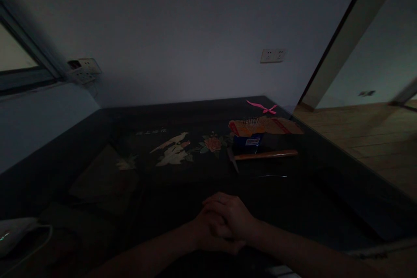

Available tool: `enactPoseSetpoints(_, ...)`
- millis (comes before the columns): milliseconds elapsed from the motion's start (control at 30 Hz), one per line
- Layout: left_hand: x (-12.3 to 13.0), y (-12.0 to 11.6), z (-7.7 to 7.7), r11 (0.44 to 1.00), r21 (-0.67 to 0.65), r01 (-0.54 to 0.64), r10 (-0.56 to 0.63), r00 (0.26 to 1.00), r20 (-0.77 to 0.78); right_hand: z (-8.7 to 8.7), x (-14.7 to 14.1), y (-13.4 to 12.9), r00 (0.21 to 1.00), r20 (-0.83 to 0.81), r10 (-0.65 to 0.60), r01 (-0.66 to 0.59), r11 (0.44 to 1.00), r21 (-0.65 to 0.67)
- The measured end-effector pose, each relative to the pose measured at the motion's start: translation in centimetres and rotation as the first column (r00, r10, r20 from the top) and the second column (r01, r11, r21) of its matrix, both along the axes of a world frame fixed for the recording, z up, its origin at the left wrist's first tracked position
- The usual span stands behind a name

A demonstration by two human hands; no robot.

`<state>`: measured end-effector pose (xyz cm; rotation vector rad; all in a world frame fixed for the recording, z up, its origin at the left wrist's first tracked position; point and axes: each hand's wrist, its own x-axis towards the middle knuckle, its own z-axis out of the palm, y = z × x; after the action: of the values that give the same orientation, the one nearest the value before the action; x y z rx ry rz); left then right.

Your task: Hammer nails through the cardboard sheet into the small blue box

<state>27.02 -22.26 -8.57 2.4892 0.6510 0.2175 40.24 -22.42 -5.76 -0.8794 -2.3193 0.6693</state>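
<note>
My left hand [204, 230] and my right hand [237, 216] are clasped together low in the middle, above the near part of the dark table [182, 202]. The right hand lies over the left, with a ring on one finger of the clasp. No tool or other object shows between them. Beyond them on the table lies a hammer [267, 155], its wooden handle pointing right. Just behind it sits a small blue box [247, 141] with opened cardboard flaps [272, 126]. Thin dark spikes, possibly nails, stand up at its top. Nearer me is a thin shiny wire-like piece [273, 176].
A pink ribbon [269, 109] lies near the table's back right corner. At the left edge is a white device [14, 232] with a cord. Wall sockets [273, 55] are above the table, and a wooden floor [352, 128] extends to the right. The light is dim.
</note>
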Motion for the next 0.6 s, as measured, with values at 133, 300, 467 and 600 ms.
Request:
enactPoseSetpoints(133,0.0,0.0,-0.3,0.999,0.032,0.020,-0.020,1.000,-0.007,0.0,0.0,0.0,1.000,-0.012,-0.005,0.005,1.000,0.017)
enactPoseSetpoints(300,-0.3,0.2,-1.2,0.998,0.046,0.039,-0.038,0.999,-0.016,0.0,0.0,0.0,1.000,-0.001,-0.014,0.014,1.000,0.025)
enactPoseSetpoints(467,-0.4,0.2,-1.3,0.999,0.022,0.027,-0.028,0.999,0.044,0.3,0.0,0.0,1.000,-0.001,-0.001,0.001,1.000,0.005)
enactPoseSetpoints(600,-0.2,0.3,-0.7,0.999,-0.006,0.042,-0.042,0.998,0.054,0.1,-0.1,0.1,1.000,-0.005,0.003,-0.003,1.000,-0.001)
